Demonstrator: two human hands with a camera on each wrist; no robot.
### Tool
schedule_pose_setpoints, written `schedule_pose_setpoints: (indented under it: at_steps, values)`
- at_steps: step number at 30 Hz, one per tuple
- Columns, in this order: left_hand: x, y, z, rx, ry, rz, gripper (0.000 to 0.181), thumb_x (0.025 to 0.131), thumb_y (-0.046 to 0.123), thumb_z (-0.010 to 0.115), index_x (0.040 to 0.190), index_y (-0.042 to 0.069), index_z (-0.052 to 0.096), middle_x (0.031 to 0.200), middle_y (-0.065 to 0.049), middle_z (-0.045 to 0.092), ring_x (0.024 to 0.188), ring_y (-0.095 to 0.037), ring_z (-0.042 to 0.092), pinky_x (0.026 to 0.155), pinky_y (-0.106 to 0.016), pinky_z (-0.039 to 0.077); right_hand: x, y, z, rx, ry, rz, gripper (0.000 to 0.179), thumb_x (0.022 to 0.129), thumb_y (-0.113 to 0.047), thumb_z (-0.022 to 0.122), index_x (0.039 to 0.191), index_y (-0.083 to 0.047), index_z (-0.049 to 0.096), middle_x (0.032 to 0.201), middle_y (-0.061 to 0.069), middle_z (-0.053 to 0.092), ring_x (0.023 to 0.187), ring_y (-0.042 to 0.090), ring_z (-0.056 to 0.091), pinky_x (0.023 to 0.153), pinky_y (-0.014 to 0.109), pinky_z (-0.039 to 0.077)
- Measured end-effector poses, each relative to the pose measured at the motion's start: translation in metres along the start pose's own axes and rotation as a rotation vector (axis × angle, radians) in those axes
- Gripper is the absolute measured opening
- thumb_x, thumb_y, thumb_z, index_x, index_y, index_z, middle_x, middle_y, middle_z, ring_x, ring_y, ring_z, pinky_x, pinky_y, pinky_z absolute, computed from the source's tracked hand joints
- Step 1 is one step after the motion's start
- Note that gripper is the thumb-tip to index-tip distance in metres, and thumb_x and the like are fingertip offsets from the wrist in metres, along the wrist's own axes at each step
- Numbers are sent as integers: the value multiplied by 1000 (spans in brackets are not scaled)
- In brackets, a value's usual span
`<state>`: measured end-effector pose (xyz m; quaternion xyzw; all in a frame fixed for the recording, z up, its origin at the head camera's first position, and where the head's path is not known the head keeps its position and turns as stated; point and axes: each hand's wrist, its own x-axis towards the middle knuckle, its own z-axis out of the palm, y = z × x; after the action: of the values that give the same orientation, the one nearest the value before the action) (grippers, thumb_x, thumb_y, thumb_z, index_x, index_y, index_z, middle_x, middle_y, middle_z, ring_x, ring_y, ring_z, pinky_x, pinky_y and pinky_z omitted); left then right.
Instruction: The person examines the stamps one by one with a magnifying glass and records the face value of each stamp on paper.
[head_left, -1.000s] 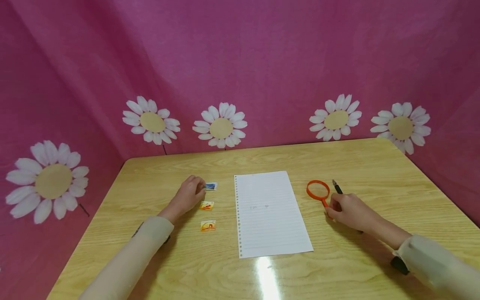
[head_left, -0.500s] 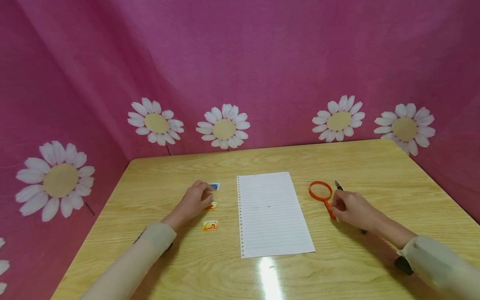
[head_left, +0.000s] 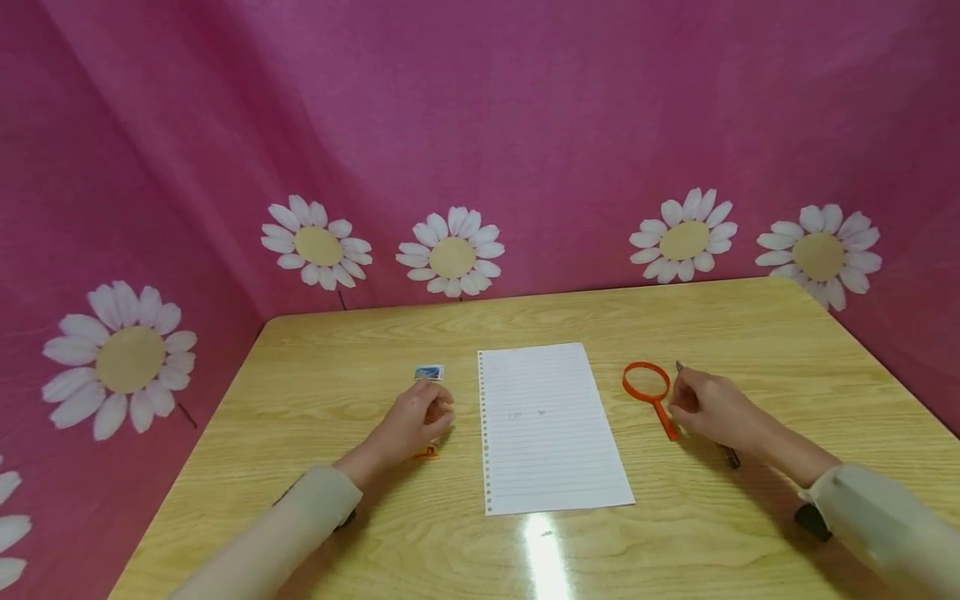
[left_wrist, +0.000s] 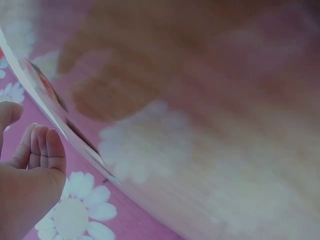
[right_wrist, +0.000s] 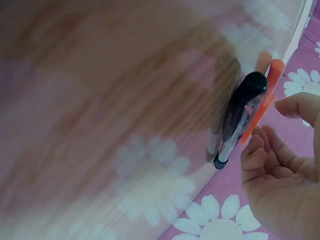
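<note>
My left hand [head_left: 408, 425] hovers over a short column of small stamps left of the paper, its fingers loosely bent and nothing between them. Beyond the fingertips lies a blue stamp [head_left: 429, 372]. An orange-yellow stamp [head_left: 427, 452] peeks out below the hand, mostly covered; the middle one is hidden. In the left wrist view the thumb and fingers [left_wrist: 47, 147] stand apart. My right hand [head_left: 716, 408] is over a black pen [right_wrist: 243, 105] on the table, thumb and fingers apart, holding nothing. Beside it lies a red-orange magnifying glass [head_left: 650, 392].
A lined, punched sheet of paper [head_left: 555, 450] with faint handwriting lies between the hands. The glossy wooden table [head_left: 360, 342] reflects light near the front. A pink curtain with daisies [head_left: 555, 150] hangs behind the table and at its sides.
My left hand has moved from the blue stamp towards me, over the lower stamps, uncovering the blue one. My right hand stays near the pen, shifting slightly. The view has turned a little left.
</note>
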<state>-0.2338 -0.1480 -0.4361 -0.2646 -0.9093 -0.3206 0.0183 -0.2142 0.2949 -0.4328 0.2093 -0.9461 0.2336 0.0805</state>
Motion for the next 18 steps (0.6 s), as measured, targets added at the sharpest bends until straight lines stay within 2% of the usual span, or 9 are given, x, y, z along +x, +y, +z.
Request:
schedule_pose_setpoints:
  at_steps: [7, 15, 18]
  values:
    - [-7, 10, 8, -38, -31, 39, 16, 90, 6, 67, 104, 1, 61, 96, -8, 57, 83, -15, 54, 74, -23, 48, 2, 7, -4, 6, -6, 2, 15, 84, -3, 70, 85, -5, 54, 71, -1, 53, 60, 0, 40, 52, 21, 38]
    - [-13, 23, 16, -53, -80, 26, 16, 90, 9, 68, 103, 3, 61, 95, -4, 56, 84, -13, 51, 74, -21, 46, 4, 15, -9, 0, -21, 18, 18, 84, -3, 71, 89, -1, 54, 72, 1, 52, 58, -1, 38, 51, 22, 36]
    - [-15, 29, 19, -54, -105, 39, 16, 90, 10, 69, 102, 3, 61, 95, -4, 55, 84, -12, 50, 75, -21, 45, 6, 18, -11, -14, -29, 34, 21, 84, -5, 71, 92, 2, 53, 72, 3, 50, 58, 2, 36, 52, 23, 34]
